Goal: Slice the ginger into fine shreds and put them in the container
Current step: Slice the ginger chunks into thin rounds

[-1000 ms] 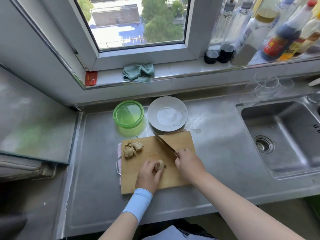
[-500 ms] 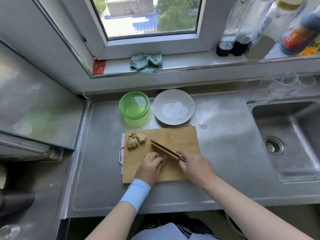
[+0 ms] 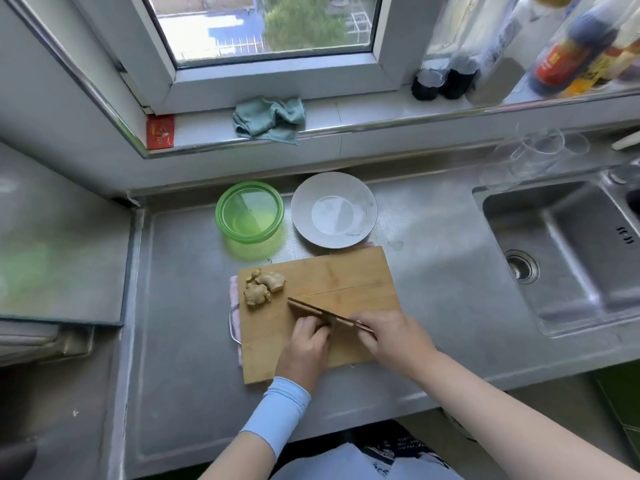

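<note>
Bamboo board [image 3: 346, 271], knife [image 3: 311, 308] now down beside left hand [image 3: 306, 344] gripping ginger

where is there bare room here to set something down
Bare cutting board lies beyond the knife, between the spare ginger pieces and the right edge. The counter between board and sink is bare too. The near half is crowded by the left hand and right hand.

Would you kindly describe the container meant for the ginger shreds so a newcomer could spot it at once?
Below the window lies a steel counter with a wooden cutting board. Beyond the board's far edge, two round dishes sit side by side. The container is the left one: translucent green, whereas the plate beside it is shallow and pale grey.
</note>
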Available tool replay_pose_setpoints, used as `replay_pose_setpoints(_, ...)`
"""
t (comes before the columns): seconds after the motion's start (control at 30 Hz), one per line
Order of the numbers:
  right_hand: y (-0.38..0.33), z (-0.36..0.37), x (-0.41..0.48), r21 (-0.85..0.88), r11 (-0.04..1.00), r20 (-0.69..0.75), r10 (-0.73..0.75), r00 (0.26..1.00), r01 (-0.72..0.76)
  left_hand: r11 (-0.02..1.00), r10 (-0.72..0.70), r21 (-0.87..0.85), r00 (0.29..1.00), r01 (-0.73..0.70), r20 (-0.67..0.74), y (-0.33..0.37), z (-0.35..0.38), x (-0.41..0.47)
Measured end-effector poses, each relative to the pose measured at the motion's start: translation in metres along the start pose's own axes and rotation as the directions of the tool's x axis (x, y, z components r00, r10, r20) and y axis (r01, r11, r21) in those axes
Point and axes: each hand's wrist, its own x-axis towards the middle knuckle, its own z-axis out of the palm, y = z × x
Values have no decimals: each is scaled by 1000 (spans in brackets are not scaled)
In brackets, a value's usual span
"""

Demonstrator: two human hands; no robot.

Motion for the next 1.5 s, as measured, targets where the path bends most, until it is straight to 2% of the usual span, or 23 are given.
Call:
replay_pose_setpoints(0.17, 4, -1, 8, -32, 999, 73, -25, 997, 27, 999, -36, 22, 999, 36, -3, 5, 3, -3)
replay_pose_setpoints(0.37, 6, 2, 4, -68, 981, -125, -187, 974, 180, 994, -74, 80, 997, 75, -11, 5, 9, -1)
replay_pose_setpoints(0.57, 11, -4, -13, -159, 960, -121, -251, 960, 231, 989, -104, 110, 995, 102, 7, 4, 10, -6)
replay_pose_setpoints(0.77, 16, -2, -14, -161, 960, -59, -239, 969, 227, 982, -129, 139, 992, 130, -17, 11, 8, -2)
replay_pose_setpoints(0.93, 13, -7, -15, -94, 977, 26, -188, 982, 190, 979, -136, 147, 990, 140, -39, 18, 6, 2)
replay_pose_setpoints(1.5, 9, -15, -25, -68, 988, 65, -136, 989, 141, 985, -114, 125, 993, 118, -34, 18, 4, 3)
